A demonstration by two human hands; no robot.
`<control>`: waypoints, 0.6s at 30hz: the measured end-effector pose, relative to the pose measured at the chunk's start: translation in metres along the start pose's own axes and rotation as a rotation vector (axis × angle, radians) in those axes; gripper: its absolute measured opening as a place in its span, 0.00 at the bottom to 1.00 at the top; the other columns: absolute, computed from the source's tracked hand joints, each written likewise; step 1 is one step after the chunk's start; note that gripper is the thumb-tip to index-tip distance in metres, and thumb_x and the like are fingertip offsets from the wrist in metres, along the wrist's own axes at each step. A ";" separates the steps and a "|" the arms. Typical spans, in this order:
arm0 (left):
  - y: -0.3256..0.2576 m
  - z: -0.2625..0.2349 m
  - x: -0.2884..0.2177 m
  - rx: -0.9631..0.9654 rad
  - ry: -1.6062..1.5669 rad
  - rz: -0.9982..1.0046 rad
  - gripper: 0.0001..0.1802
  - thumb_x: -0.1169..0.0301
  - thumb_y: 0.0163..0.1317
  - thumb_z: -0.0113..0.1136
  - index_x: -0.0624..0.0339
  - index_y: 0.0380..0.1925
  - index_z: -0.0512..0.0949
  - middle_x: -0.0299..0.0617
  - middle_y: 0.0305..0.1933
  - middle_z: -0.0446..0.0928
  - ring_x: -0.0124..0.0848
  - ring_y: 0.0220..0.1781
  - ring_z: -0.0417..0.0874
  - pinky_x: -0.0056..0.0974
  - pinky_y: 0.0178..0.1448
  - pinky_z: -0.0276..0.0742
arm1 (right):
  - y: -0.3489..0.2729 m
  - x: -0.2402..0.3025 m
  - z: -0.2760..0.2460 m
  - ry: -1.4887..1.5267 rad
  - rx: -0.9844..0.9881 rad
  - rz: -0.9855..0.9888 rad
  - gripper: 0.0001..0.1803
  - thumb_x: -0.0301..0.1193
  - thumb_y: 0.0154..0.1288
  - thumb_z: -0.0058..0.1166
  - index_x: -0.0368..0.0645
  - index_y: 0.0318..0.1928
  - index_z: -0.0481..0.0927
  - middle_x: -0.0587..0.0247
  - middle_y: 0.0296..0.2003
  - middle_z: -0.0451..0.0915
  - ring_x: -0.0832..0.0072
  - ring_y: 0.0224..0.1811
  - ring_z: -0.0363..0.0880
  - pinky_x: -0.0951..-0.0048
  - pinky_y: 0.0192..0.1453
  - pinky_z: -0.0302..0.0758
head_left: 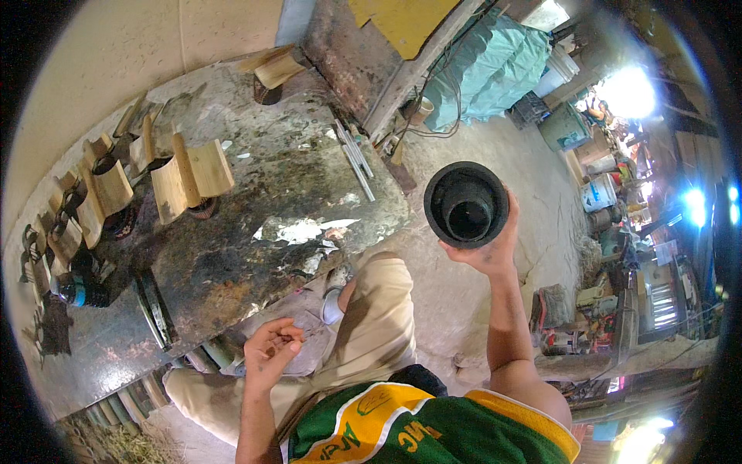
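My right hand (497, 241) is raised over the floor, its fingers wrapped round the side of a black round container (434, 203). The container has a wide rim, and its dark inside narrows to a smaller round bottom or ring. Above my lap, beside the table's near edge, my left hand (272, 349) is turned partly palm up. Its fingers are loosely curled and the thumb stands apart from them; nothing shows in it. Dark smudges mark the fingers.
A stained table (232, 271) spreads to my left. Curved pale wooden pieces on dark bases, one of them a wooden piece (209, 166), stand along its far side. Metal rods (355, 161) and white scraps (297, 230) lie nearer. Buckets, including a white bucket (597, 193), and clutter line the right.
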State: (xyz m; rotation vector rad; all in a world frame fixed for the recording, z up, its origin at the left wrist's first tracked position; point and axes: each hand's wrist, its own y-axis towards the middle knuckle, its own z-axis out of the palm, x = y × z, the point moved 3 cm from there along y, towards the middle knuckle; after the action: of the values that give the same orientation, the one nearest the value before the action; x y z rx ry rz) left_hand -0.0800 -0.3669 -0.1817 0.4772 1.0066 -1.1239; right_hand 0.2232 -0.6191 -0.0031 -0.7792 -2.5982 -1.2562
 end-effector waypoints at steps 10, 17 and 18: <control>-0.049 -0.077 -0.059 -0.354 0.485 0.118 0.11 0.83 0.60 0.54 0.67 0.43 0.79 0.39 0.40 0.82 0.22 0.38 0.78 0.27 0.42 0.74 | 0.006 0.018 0.076 0.391 0.083 -0.017 0.67 0.36 0.33 0.83 0.39 0.71 0.50 0.48 0.66 0.62 0.57 0.68 0.66 0.55 0.71 0.65; -0.079 -0.158 -0.126 -0.949 0.920 0.370 0.09 0.81 0.58 0.55 0.68 0.38 0.81 0.39 0.32 0.82 0.24 0.33 0.79 0.30 0.40 0.76 | 0.009 0.067 0.153 0.567 0.239 0.000 0.65 0.33 0.34 0.82 0.38 0.71 0.51 0.50 0.64 0.64 0.60 0.65 0.68 0.59 0.69 0.68; -0.074 -0.164 -0.130 -0.960 0.965 0.349 0.08 0.80 0.59 0.57 0.68 0.38 0.81 0.40 0.32 0.83 0.26 0.35 0.81 0.32 0.42 0.77 | 0.011 0.072 0.159 0.577 0.261 0.010 0.65 0.32 0.34 0.82 0.38 0.71 0.52 0.50 0.64 0.64 0.60 0.65 0.69 0.59 0.68 0.68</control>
State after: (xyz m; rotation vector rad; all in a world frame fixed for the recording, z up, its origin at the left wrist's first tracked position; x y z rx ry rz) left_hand -0.2267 -0.2049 -0.1416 0.3615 2.0355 0.0532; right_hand 0.1808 -0.4636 -0.0720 -0.3171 -2.2099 -0.9314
